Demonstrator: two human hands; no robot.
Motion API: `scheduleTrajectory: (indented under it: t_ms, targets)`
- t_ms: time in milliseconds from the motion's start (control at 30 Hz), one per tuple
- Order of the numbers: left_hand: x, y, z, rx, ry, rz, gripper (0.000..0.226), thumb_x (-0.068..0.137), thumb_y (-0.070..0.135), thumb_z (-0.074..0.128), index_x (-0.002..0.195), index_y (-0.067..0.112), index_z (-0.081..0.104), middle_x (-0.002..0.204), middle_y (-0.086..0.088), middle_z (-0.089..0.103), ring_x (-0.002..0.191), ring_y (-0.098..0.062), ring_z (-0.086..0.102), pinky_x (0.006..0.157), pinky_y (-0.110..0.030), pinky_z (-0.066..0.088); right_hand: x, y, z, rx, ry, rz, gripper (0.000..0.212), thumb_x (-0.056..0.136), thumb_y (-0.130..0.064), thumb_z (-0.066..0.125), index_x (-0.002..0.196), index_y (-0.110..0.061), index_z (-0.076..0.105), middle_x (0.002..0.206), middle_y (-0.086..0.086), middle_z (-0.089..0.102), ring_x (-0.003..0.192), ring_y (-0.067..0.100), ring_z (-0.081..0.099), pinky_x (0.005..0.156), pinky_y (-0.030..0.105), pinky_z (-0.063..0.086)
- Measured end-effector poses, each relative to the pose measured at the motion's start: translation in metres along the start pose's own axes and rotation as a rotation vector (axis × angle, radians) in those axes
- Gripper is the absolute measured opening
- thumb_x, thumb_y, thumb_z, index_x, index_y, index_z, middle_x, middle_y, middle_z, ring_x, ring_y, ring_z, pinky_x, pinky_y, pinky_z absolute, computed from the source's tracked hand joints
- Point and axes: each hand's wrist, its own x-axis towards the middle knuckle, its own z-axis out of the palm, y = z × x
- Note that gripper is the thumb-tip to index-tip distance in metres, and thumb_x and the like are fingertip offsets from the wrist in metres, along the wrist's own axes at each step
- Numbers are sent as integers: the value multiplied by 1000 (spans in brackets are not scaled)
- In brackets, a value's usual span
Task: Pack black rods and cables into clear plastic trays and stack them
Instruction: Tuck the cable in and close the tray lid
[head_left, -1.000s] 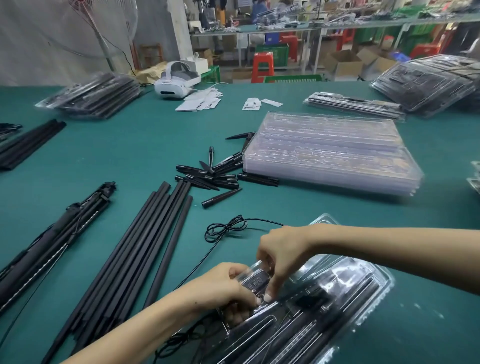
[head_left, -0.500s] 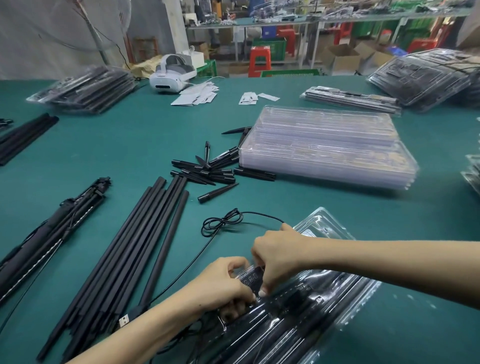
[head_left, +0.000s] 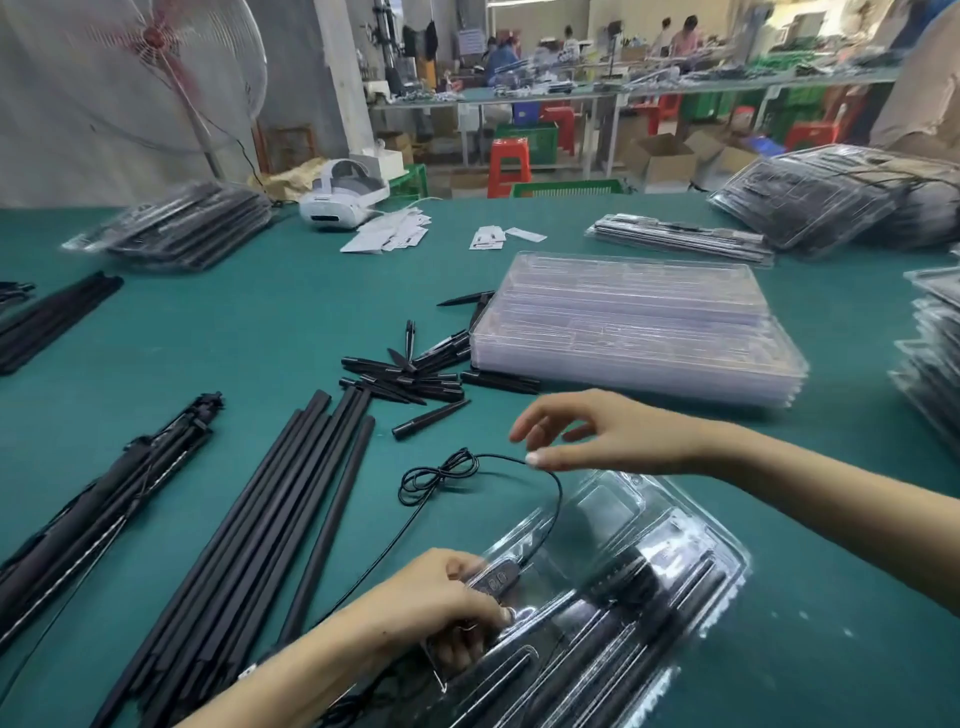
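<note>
Green table: our left hand gripped the cable's controller against the tray; our right hand hovered, fingers loose, near spikes.

— What sort of place is this?
— A factory packing floor: a long green tabletop carries loose black rods, a stack of empty clear trays and piles of filled trays.
— And behind?
— More benches with seated workers, red plastic stools, cardboard boxes and a standing fan.
</note>
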Motion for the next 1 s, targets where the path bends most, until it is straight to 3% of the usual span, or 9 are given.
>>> scheduleTrajectory:
  t_ms: [67, 133, 233, 300, 467, 600, 700, 833, 1000]
  targets:
    - [-2, -2, 2, -7, 24, 7, 25, 66, 22, 69, 86, 11, 61, 54, -5, 58, 40, -12, 50, 40, -17, 40, -15, 28, -19, -115, 240, 110, 23, 87, -36, 66, 107, -26, 66, 104, -9, 68, 92, -1, 61, 91, 20, 45]
    - [-2, -5, 3, -6, 36, 21, 19, 71, 17, 69, 86, 10, 60, 54, -6, 58, 40, -13, 50, 39, -18, 40, -31, 57, -27, -296, 222, 348, 33, 89, -41, 61, 109, -16, 68, 105, -3, 69, 90, 7, 61, 84, 19, 44]
    - [-4, -4, 3, -4, 28, 25, 9, 82, 8, 69, 86, 9, 61, 54, -6, 58, 40, -12, 51, 39, -18, 41, -47, 82, -19, 118, 89, 544, 39, 87, -46, 60, 97, -9, 69, 83, 2, 65, 70, 9, 56, 65, 19, 46]
    - [-4, 0, 2, 12, 1, 4, 8, 85, 10, 68, 90, 8, 62, 56, -6, 59, 41, -10, 51, 41, -17, 41, -49, 85, -15, 327, 94, 531, 34, 85, -40, 65, 92, -7, 69, 71, 1, 59, 60, 7, 51, 58, 17, 42]
    - [-8, 5, -1, 122, 53, 3, 35, 74, 20, 71, 105, 12, 57, 73, -4, 64, 54, -14, 55, 53, -24, 46, -40, 84, -8, 206, 176, 490, 23, 86, -28, 68, 88, -5, 73, 60, -4, 52, 53, 5, 44, 50, 15, 34]
    - [2, 14, -8, 676, 325, 249, 36, 72, 52, 61, 106, 39, 58, 101, 16, 57, 84, 7, 52, 74, -5, 37, -42, 87, 0, 216, 197, 428, 28, 88, -34, 65, 80, -8, 71, 64, -1, 53, 60, 12, 43, 58, 22, 36]
    - [28, 37, -10, 584, 357, 240, 30, 89, 26, 60, 120, 24, 62, 102, 14, 59, 86, 0, 54, 74, -8, 40, -44, 90, 7, 258, 254, 364, 26, 89, -36, 64, 74, -15, 68, 70, -2, 62, 67, 14, 49, 67, 29, 38]
    - [66, 75, -2, 263, 179, 12, 15, 95, 2, 46, 95, 11, 59, 89, -3, 57, 68, -9, 52, 57, -15, 45, -45, 93, 12, 266, 325, 311, 29, 92, -36, 60, 78, -12, 72, 72, -4, 67, 67, 9, 52, 70, 26, 40]
    - [89, 86, 14, 217, 250, 140, 33, 80, -13, 43, 98, 12, 56, 89, -2, 54, 68, -11, 47, 56, -17, 41, -44, 103, 15, 189, 403, 268, 24, 93, -38, 58, 101, -24, 76, 76, -13, 67, 64, -5, 55, 69, 16, 41]
